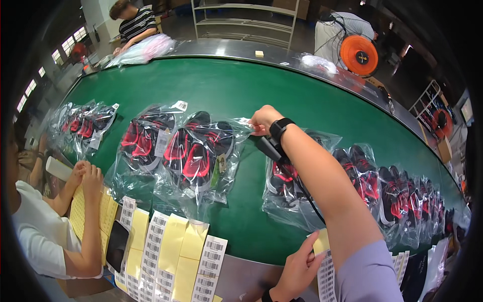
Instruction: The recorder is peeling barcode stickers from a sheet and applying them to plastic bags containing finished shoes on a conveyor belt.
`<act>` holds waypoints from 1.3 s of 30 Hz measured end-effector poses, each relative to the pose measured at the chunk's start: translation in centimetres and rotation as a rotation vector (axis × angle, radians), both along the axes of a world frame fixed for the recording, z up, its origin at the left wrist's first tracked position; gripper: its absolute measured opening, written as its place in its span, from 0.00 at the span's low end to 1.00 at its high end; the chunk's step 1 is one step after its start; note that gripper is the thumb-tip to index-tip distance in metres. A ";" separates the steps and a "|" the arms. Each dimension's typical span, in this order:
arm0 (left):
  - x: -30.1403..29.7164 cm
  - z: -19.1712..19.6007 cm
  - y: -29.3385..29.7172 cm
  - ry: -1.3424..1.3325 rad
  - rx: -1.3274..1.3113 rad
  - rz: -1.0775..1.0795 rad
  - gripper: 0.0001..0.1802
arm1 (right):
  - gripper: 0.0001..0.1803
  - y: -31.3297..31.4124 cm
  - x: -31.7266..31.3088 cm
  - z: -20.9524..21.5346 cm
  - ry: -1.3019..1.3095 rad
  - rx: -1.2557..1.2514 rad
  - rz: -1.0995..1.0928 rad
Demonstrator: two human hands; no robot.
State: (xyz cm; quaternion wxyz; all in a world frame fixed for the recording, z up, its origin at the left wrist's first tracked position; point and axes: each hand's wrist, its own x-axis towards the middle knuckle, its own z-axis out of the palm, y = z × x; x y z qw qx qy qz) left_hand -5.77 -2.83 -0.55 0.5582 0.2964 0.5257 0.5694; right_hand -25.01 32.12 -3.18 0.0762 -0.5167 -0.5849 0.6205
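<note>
My right hand (pixel 265 120) reaches across the green belt and pinches the upper right corner of a clear plastic bag (pixel 229 173). Inside lie black and red shoes (pixel 197 160) and a small greenish tag. A black band (pixel 280 128) circles my right wrist, with a small black device and cable beside it. Low in the view, my left hand (pixel 298 272) has its thumb and index finger apart, by a yellow-backed strip of barcode labels (pixel 327 274). Whether a fingertip touches that strip is unclear. Another bagged pair (pixel 143 141) lies just left of the pinched bag.
Several bagged shoes (pixel 402 196) line the belt (pixel 241 85) at right. Label sheets (pixel 183 246) and a black phone (pixel 117 245) lie along the near edge. A co-worker (pixel 55 226) sits at left, hands raised; another person (pixel 136 25) works at far left. An orange fan (pixel 358 54) stands beyond.
</note>
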 end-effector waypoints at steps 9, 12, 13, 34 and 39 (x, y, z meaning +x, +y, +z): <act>-0.5 1.2 0.6 0.062 0.076 0.069 0.20 | 0.28 -5.4 13.0 12.5 0.411 0.330 0.079; -0.7 0.3 0.3 0.059 0.070 0.123 0.15 | 0.12 -10.9 21.7 14.3 0.340 0.493 0.253; -0.5 0.2 0.3 0.037 0.063 0.116 0.15 | 0.07 -12.9 24.8 14.2 0.295 0.520 0.286; 2.5 0.5 1.1 -0.047 0.090 0.003 0.15 | 0.07 -24.1 37.3 9.6 0.126 1.040 0.312; 2.6 1.3 1.4 -0.244 0.080 -0.056 0.25 | 0.10 -24.1 36.6 10.0 0.063 1.176 0.405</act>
